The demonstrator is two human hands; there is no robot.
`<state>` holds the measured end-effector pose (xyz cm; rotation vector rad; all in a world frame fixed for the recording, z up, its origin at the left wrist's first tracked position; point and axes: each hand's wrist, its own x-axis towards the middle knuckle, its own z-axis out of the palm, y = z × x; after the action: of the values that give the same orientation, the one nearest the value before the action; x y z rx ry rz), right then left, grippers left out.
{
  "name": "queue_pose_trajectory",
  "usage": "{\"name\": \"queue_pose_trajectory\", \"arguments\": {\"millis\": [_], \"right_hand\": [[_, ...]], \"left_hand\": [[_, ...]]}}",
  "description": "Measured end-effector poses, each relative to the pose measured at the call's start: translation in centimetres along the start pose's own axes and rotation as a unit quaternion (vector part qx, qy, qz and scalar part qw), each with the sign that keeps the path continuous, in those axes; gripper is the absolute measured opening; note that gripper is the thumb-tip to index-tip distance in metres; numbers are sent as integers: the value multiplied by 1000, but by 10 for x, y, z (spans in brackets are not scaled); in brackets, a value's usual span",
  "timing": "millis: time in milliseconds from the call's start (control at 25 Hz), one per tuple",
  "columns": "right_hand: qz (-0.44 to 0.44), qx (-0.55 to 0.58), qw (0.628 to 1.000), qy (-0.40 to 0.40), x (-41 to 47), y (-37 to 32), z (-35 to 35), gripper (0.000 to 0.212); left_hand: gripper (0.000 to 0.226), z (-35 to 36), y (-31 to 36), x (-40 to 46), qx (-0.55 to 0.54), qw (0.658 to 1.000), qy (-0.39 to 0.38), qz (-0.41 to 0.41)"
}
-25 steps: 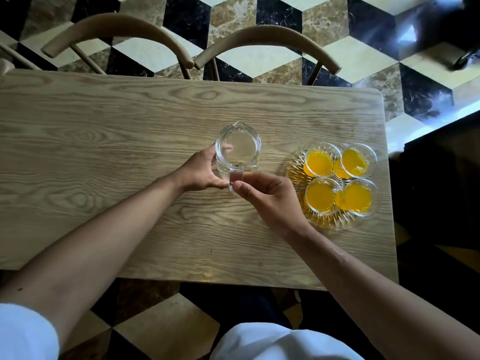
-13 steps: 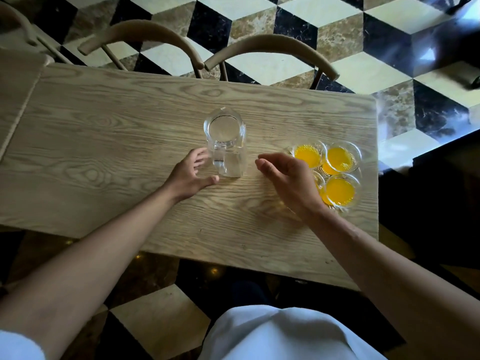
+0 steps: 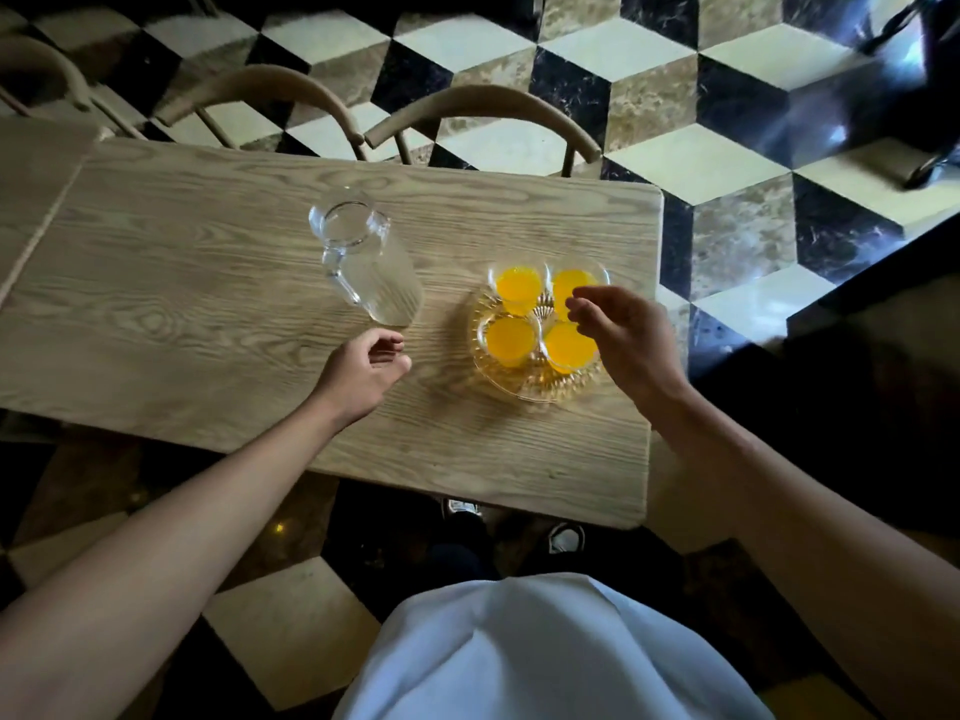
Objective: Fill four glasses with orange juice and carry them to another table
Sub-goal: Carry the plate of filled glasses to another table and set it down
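Observation:
Several small glasses of orange juice (image 3: 511, 335) stand close together on a round cut-glass tray (image 3: 524, 389) at the right end of a wooden table (image 3: 182, 314). An empty clear glass pitcher (image 3: 366, 262) stands left of the tray. My left hand (image 3: 363, 374) hovers just in front of the pitcher, fingers loosely curled, holding nothing. My right hand (image 3: 623, 335) hangs over the tray's right side with fingers apart, partly covering the two right-hand glasses and touching nothing that I can see.
Two curved wooden chair backs (image 3: 483, 109) stand at the table's far edge, a third further left. The table's right edge (image 3: 652, 356) lies close to the tray. A second tabletop (image 3: 31, 168) adjoins at the left. Patterned tile floor surrounds everything; a dark counter (image 3: 883, 314) is at right.
Both hands have let go of the pitcher, which stays on the table. My right hand moved right over the tray of glasses; my left hand drew back slightly. The camera has risen.

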<state>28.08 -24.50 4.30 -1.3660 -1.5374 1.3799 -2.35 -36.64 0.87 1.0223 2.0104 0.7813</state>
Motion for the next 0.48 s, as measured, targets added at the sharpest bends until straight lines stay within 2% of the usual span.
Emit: {"name": "queue_pose_trajectory", "arguments": {"millis": [120,280,480], "right_hand": [[2,2,1000,14,-5,11,-24,41],[12,-5,999,32,-7,25,-39,27],[32,-85,992,83,5,39,-39,26]], "left_hand": [[25,17,19,5,6,1000,12,17],[22,27,33,15,18,999,-5,40],[21,33,35,53,13,999,-23,36]]}}
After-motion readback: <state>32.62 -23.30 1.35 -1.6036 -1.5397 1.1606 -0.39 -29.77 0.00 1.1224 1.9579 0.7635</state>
